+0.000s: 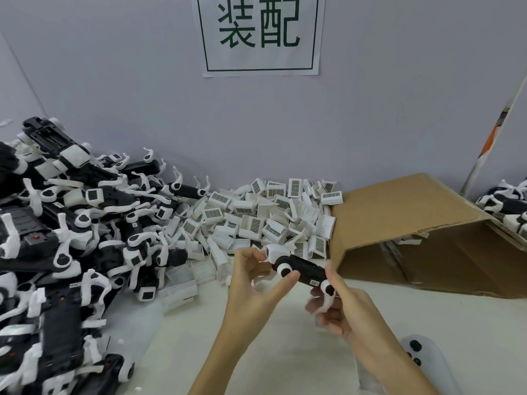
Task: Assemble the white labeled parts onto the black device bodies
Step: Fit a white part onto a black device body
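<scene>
Holding a black elongated plastic device body [303,270] just above a pale tabletop [199,352], at lower centre of the frame. Left hand [253,283] curled round its upper-left end, thumb pressed beside a round white-ringed joint, fingers close to a white plastic labeled part [278,252] sitting at that end. Right hand [342,306] gripping the lower-right end, fingers wrapped round a curved white arm. Behind the hands, at centre frame, a heap of loose white barcode-labeled parts [265,218]. Filling the left side, a large pile of black-and-white device bodies [71,223]. At right, a brown cardboard box [413,235] lying tipped on its side. Top centre, a white paper sign with green characters [259,32] on a grey wall. Lower right corner, a white controller with black buttons [422,357].
</scene>
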`<state>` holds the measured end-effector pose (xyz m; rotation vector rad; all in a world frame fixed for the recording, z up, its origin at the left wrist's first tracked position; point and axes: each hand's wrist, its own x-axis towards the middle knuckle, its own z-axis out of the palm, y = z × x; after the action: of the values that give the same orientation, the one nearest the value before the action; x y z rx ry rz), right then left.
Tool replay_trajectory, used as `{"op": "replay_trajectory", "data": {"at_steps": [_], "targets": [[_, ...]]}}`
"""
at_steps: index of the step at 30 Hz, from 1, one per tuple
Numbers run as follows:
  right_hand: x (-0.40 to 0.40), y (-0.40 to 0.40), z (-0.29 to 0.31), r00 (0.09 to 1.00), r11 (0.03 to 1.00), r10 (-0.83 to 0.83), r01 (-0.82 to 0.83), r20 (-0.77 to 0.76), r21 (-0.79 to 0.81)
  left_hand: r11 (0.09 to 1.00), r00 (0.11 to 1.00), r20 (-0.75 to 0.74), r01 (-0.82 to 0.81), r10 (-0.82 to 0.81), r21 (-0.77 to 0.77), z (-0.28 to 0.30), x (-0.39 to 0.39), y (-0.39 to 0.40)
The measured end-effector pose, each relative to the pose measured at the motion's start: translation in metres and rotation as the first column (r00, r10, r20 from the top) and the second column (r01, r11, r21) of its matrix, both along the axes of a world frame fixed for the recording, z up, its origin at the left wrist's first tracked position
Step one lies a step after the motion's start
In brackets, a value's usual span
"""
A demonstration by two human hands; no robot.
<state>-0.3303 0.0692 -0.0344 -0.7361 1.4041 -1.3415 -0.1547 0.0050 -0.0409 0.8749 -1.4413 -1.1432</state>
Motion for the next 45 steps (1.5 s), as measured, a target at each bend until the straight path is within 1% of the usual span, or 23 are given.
{"op": "replay_trajectory", "data": {"at_steps": [1,2,3,4,5,6,7,8,9,11,14,17,19,22,26,30,34,37,40,41,43,44,45], "targets": [[0.002,-0.001,0.000,1.000,1.000,0.009,-0.009,-0.025,0.016,0.999,0.999,0.002,-0.044,0.044,-0.029,0.000,-0.001,0.001],[0.003,-0.001,-0.002,0.997,1.000,0.002,-0.001,-0.081,0.019,0.991,0.995,0.032,-0.091,0.095,-0.094,0.000,-0.002,0.003],[0.004,-0.002,-0.003,0.989,1.000,-0.018,0.019,-0.146,0.007,0.972,0.985,0.082,-0.132,0.150,-0.197,0.000,-0.002,0.005],[0.004,-0.002,-0.004,0.983,0.999,-0.039,0.035,-0.181,-0.026,0.933,0.967,0.149,-0.149,0.207,-0.327,0.000,-0.002,0.006],[0.005,-0.003,-0.005,0.984,0.998,-0.028,0.016,-0.176,-0.069,0.874,0.935,0.231,-0.135,0.268,-0.468,0.000,-0.002,0.008],[0.005,-0.002,-0.007,0.988,0.991,0.021,-0.041,-0.152,-0.124,0.802,0.896,0.301,-0.095,0.328,-0.590,0.001,-0.002,0.009],[0.004,-0.002,-0.008,0.987,0.978,0.085,-0.110,-0.140,-0.180,0.737,0.865,0.336,-0.056,0.373,-0.674,0.001,-0.003,0.009],[0.004,-0.002,-0.009,0.979,0.961,0.136,-0.168,-0.155,-0.219,0.693,0.852,0.343,-0.034,0.397,-0.720,0.000,-0.005,0.010],[0.004,-0.001,-0.010,0.969,0.950,0.163,-0.205,-0.184,-0.236,0.676,0.851,0.338,-0.027,0.402,-0.736,0.000,-0.006,0.010],[0.003,0.000,-0.012,0.951,0.948,0.165,-0.226,-0.261,-0.223,0.698,0.864,0.324,-0.042,0.385,-0.715,0.000,-0.007,0.011],[0.001,0.001,-0.012,0.932,0.950,0.153,-0.230,-0.329,-0.210,0.797,0.892,0.296,-0.107,0.341,-0.594,0.001,-0.002,0.012],[0.000,0.002,-0.008,0.931,0.945,0.138,-0.226,-0.339,-0.238,0.894,0.955,0.189,-0.127,0.227,-0.430,0.004,0.003,0.010],[-0.002,0.001,-0.007,0.950,0.949,0.094,-0.176,-0.298,-0.261,0.936,0.983,0.117,-0.093,0.140,-0.340,0.005,0.005,0.007],[-0.003,0.000,-0.007,0.958,0.950,0.042,-0.126,-0.284,-0.285,0.978,0.993,0.090,-0.054,0.073,-0.203,0.004,0.004,0.003],[-0.005,-0.002,-0.011,0.960,0.962,-0.006,-0.071,-0.281,-0.262,0.995,0.996,0.074,-0.039,0.046,-0.094,-0.006,-0.002,0.003],[-0.010,-0.002,-0.015,0.951,0.960,0.007,-0.093,-0.310,-0.263,0.990,0.997,0.068,0.054,-0.046,-0.131,-0.013,-0.007,0.003],[-0.010,-0.002,-0.016,0.921,0.947,-0.053,-0.076,-0.385,-0.312,0.980,0.986,0.054,0.161,-0.156,-0.120,-0.008,0.002,-0.001],[-0.014,-0.002,-0.015,0.904,0.939,-0.050,-0.103,-0.426,-0.329,0.972,0.970,0.108,0.227,-0.219,-0.066,-0.003,0.015,-0.007],[-0.018,-0.002,-0.015,0.886,0.939,0.024,-0.180,-0.463,-0.295,0.964,0.949,0.199,0.260,-0.246,-0.050,-0.001,0.027,-0.015],[-0.017,-0.002,-0.015,0.884,0.939,0.045,-0.197,-0.466,-0.283,0.962,0.944,0.205,0.271,-0.257,-0.042,-0.002,0.031,-0.018],[-0.011,-0.004,-0.013,0.895,0.934,0.078,-0.220,-0.440,-0.282,0.963,0.957,0.116,0.270,-0.267,-0.012,-0.001,0.034,-0.020],[-0.005,-0.005,-0.012,0.908,0.930,0.100,-0.231,-0.406,-0.287,0.973,0.972,0.041,0.232,-0.232,0.005,-0.001,0.035,-0.020],[0.001,-0.008,-0.012,0.931,0.926,0.130,-0.237,-0.341,-0.293,0.985,0.985,-0.053,0.168,-0.166,0.037,-0.001,0.035,-0.022]]}}
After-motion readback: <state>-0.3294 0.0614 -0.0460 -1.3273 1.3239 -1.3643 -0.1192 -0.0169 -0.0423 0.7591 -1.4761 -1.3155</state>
